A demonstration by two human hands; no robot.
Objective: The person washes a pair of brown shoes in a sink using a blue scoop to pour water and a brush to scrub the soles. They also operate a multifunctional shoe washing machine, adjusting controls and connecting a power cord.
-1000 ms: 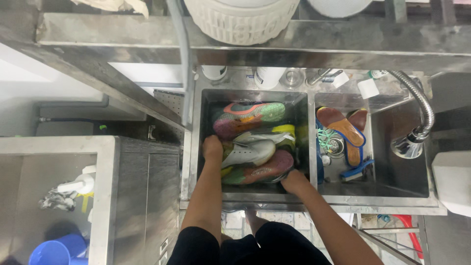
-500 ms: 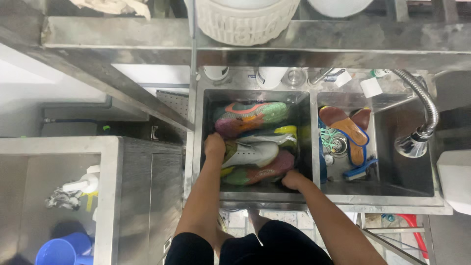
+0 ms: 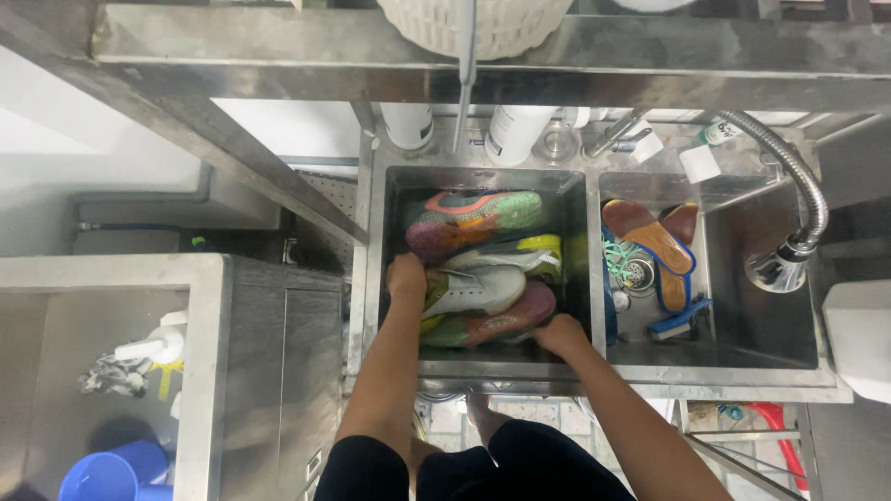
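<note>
I stand over a steel double sink [image 3: 594, 278] with both arms reaching down into its left basin, which is packed with sports shoes. My left hand [image 3: 406, 276] sits at about nine o'clock in that basin, pressed against the heel end of a white shoe [image 3: 475, 289]; I cannot tell whether my fingers close on it, since they are down among the shoes. My right hand [image 3: 560, 332] is at about five o'clock, resting on the toe end of a pink and green shoe [image 3: 492, 325] that lies along the near wall. Its fingers are curled over the shoe's edge, though the grip itself is hidden. My hands are well apart, one at each end of the pile.

At twelve o'clock in the basin lies a shoe with a pink, orange and green sole [image 3: 473, 218], sole up, and just below it a yellow and white shoe [image 3: 520, 255].

In the right basin, two brown insoles [image 3: 650, 237] lean near the drain, with a blue brush [image 3: 682, 320] at about six o'clock. The flexible metal tap [image 3: 789, 250] hangs over that basin at three o'clock.
</note>
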